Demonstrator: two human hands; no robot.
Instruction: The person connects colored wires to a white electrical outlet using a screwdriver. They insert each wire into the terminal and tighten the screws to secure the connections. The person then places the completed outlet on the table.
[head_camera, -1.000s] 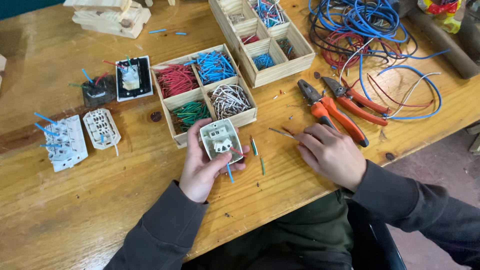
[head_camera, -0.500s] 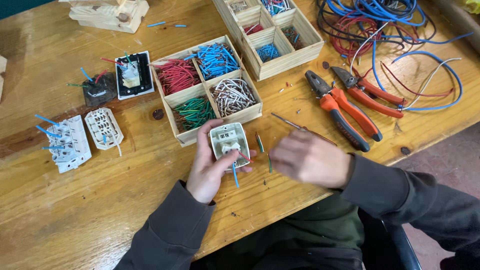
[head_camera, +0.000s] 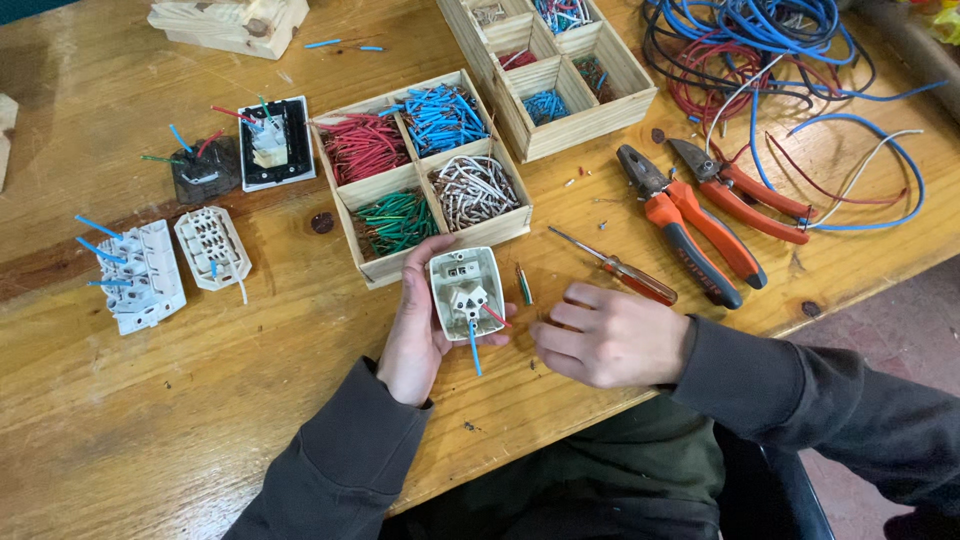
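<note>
My left hand (head_camera: 418, 335) holds a white socket module (head_camera: 465, 290) back side up, just above the wooden table. A short blue wire (head_camera: 473, 350) and a short red wire (head_camera: 494, 316) stick out of its terminals. My right hand (head_camera: 612, 338) rests on the table just right of the module. Its fingers are loosely spread, point at the module, and hold nothing. A red-handled screwdriver (head_camera: 615, 267) lies on the table just beyond that hand. A short green wire piece (head_camera: 523, 284) lies beside the module.
A four-part wooden box (head_camera: 418, 172) of red, blue, green and white wire pieces sits just behind the module. A second box (head_camera: 560, 70), two orange pliers (head_camera: 700, 220), coiled cables (head_camera: 790, 50) and several other socket parts (head_camera: 150, 265) lie around.
My right hand has let go of the screwdriver, which now lies on the table, and has moved nearer the module. A red wire now shows in the module.
</note>
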